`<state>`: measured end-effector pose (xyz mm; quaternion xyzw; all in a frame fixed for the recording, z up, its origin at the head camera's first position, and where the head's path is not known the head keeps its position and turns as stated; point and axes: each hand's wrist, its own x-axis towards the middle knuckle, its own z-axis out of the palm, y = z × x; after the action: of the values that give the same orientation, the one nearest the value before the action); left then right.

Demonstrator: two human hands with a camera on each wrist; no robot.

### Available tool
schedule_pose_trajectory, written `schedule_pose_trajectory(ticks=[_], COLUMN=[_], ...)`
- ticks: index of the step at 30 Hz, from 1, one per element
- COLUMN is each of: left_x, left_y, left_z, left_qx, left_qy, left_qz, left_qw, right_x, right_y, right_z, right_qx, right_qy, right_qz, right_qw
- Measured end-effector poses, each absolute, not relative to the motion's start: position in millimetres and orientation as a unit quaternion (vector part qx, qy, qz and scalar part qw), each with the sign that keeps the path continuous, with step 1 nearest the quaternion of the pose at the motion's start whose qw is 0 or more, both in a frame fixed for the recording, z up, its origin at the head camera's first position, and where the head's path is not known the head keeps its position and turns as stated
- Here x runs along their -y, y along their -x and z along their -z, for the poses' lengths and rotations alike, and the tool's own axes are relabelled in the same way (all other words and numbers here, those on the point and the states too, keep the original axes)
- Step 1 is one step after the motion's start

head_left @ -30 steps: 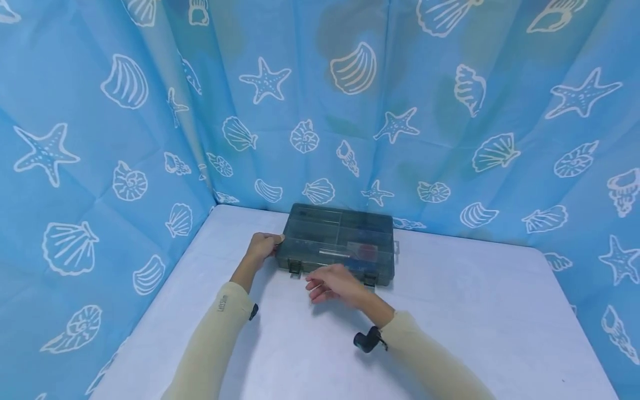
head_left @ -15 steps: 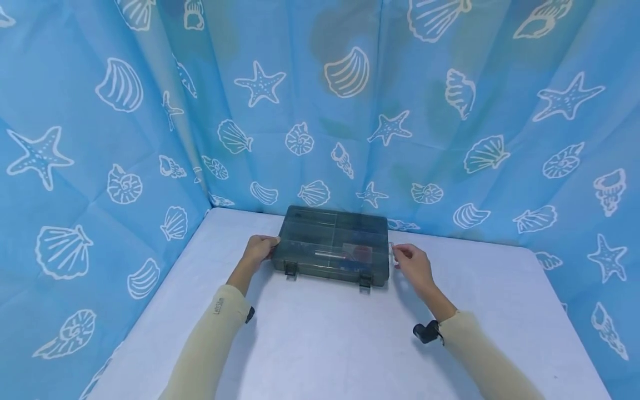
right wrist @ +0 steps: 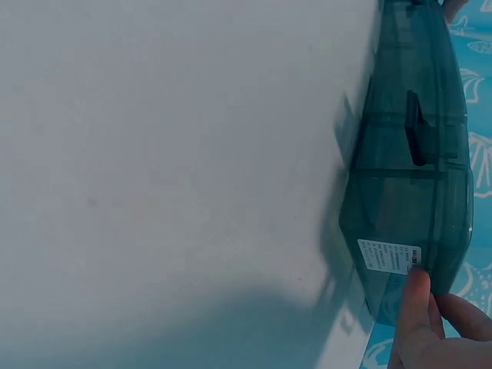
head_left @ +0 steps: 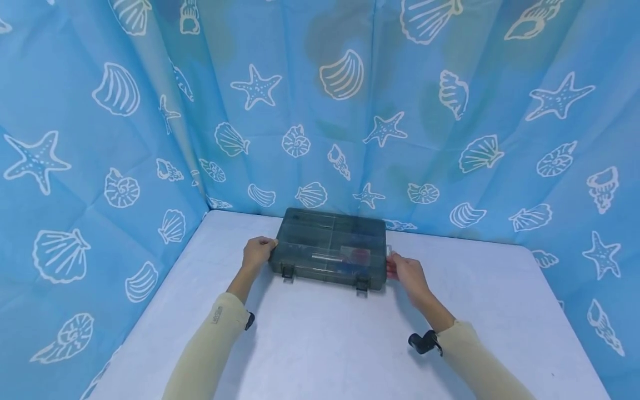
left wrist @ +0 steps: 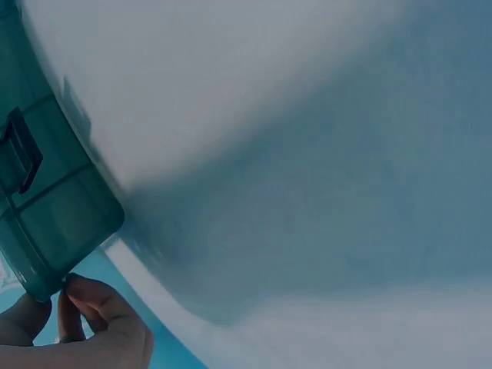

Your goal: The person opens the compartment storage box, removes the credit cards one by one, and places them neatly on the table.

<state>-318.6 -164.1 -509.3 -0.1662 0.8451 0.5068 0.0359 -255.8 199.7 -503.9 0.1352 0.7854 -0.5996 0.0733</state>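
Note:
A dark, see-through plastic organizer box (head_left: 315,228) lies at the back of the table, its lid down. Both front latches, the left latch (head_left: 288,272) and the right latch (head_left: 362,286), hang flipped down. Through the lid show compartments, a thin white strip and something red and blue. My left hand (head_left: 256,253) pinches the box's left edge, thumb on top; the left wrist view shows its fingers at that corner. At the right end, my right hand (head_left: 410,275) holds the box's side. In the right wrist view one fingertip touches a white printed label (right wrist: 390,256) there.
The white table (head_left: 320,344) extends in front of the box and to both sides. Right behind the box hangs a blue curtain (head_left: 310,111) with shell and starfish prints; it also lines the left side. A small black camera (head_left: 424,341) sits at the right wrist.
My right hand has left the box's front, between the latches, and gone round to its right end, where its fingers now hold the side. The left hand keeps its place on the left edge.

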Motion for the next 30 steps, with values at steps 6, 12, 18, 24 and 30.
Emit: schedule_pose_trajectory(ticks=[6,12,18,24,30], left_x=[169.8,172.7,172.0,171.1,167.3], left_y=[310.2,304.1,299.0,299.5,308.0], left_z=[511.0,510.0,505.7,489.4,472.3], left_qx=[-0.856,-0.868,-0.865,-0.808,-0.675], left_qy=[0.161,0.156,0.147,0.124,0.054], left_qz=[-0.490,-0.470,-0.479,-0.575,-0.734], left_qw=[0.037,0.042,0.028,-0.026,-0.046], right_x=[-200.3,-202.7,-202.5,-201.1,-197.9], right_y=[246.1,239.7,238.9,242.1,254.6], right_z=[502.3,499.3,493.5,480.8,463.1], right_qx=[-0.787,-0.794,-0.792,-0.781,-0.749], right_qy=[-0.120,-0.092,-0.100,-0.106,-0.074], right_qz=[0.598,0.595,0.595,0.615,0.659], right_qw=[0.090,0.089,0.092,0.042,-0.014])
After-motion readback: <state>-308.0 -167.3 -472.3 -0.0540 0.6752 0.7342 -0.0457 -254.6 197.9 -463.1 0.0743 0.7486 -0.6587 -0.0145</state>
